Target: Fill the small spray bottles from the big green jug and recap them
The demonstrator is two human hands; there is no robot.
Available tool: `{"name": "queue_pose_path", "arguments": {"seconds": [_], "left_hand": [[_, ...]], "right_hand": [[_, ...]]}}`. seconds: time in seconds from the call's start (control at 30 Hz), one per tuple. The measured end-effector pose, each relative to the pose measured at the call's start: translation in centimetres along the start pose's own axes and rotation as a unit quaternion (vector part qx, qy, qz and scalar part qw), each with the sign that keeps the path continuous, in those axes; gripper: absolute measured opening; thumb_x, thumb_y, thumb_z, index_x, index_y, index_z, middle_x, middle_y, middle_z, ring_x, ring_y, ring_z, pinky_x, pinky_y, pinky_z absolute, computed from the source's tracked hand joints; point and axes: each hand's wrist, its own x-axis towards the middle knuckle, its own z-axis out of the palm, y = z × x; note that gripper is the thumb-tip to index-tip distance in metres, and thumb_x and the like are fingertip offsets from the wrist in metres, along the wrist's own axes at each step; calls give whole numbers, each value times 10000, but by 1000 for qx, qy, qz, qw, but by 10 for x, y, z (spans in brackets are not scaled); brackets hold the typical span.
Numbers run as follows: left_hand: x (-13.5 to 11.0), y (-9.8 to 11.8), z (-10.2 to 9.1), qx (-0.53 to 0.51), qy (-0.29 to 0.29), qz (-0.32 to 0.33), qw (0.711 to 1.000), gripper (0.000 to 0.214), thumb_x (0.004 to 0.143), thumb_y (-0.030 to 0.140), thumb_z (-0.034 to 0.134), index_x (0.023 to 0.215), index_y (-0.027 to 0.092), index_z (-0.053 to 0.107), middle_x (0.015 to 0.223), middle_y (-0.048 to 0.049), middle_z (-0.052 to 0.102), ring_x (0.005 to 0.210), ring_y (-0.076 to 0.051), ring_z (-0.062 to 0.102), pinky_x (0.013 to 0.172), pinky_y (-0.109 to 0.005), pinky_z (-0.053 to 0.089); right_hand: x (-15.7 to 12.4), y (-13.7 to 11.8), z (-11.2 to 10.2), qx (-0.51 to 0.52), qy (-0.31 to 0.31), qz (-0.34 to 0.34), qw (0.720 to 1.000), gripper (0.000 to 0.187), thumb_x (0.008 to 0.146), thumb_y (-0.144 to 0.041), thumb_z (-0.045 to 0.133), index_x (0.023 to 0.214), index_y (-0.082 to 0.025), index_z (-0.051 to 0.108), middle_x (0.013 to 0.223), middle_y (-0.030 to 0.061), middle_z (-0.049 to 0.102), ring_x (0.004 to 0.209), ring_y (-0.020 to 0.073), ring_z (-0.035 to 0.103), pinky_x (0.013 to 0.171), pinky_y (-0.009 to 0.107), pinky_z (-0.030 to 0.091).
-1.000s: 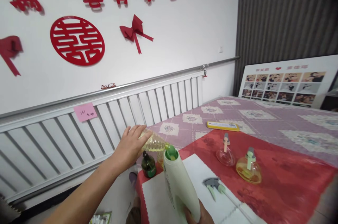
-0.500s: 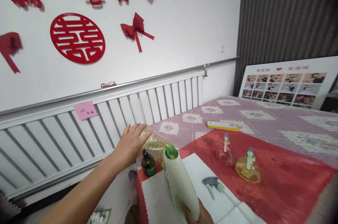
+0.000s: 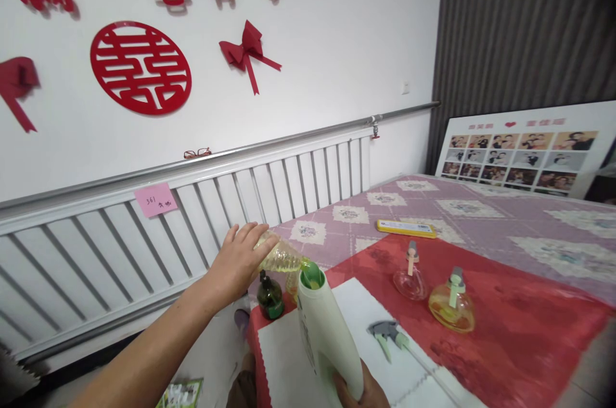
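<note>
My left hand [image 3: 246, 249] is closed round a clear ribbed bottle [image 3: 282, 256] of yellow liquid, tipped on its side with its neck pointing right. Its mouth lies at the green-rimmed opening of a pale green plastic bottle [image 3: 327, 331], where yellow-green liquid shows. My right hand [image 3: 363, 389] grips that bottle low down, by its handle, and the bottle leans with its mouth up and to the left. A grey and green spray trigger [image 3: 387, 335] with a long tube lies on the white cloth to the right.
A dark green pump bottle [image 3: 270, 297] stands left of the pale bottle. Two spray bottles, one clear [image 3: 410, 280] and one with yellow liquid [image 3: 452, 308], stand on the red cloth [image 3: 510, 331]. Farther back lies a yellow flat box [image 3: 405, 228]. A white radiator [image 3: 289, 193] runs behind the table.
Almost nothing differs. Both hands and both bottles keep their places, with the clear bottle still tipped at the opening; the view has shifted very slightly.
</note>
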Motion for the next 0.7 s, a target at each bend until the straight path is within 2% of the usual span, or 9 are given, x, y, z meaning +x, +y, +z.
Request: {"name": "queue_pose_path", "arguments": {"seconds": [0.3, 0.53, 0.7], "left_hand": [[1, -1, 1, 8, 6, 4, 1000, 642, 774, 93, 561, 1349, 304, 367, 1400, -95, 417, 1276, -304, 362, 1034, -575, 295], [1, 0, -2, 14, 2, 7, 1000, 639, 777, 95, 565, 1348, 306, 369, 1405, -91, 416, 1282, -303, 360, 1038, -563, 288], [3, -1, -4, 18, 0, 12, 1000, 622, 805, 94, 542, 1357, 311, 358, 1411, -96, 415, 1289, -305, 359, 1037, -571, 283]], "right_hand": [[1, 5, 0, 4, 2, 13, 1000, 341, 606, -397, 684, 873, -198, 759, 819, 44, 787, 746, 277, 734, 627, 255, 573], [0, 10, 1, -22, -2, 6, 1000, 335, 611, -386, 678, 892, -218, 751, 844, 6, 787, 791, 259, 734, 659, 225, 566], [1, 10, 1, -16, 6, 8, 1000, 333, 590, -392, 684, 873, -231, 752, 813, 9, 788, 773, 278, 734, 634, 248, 571]]}}
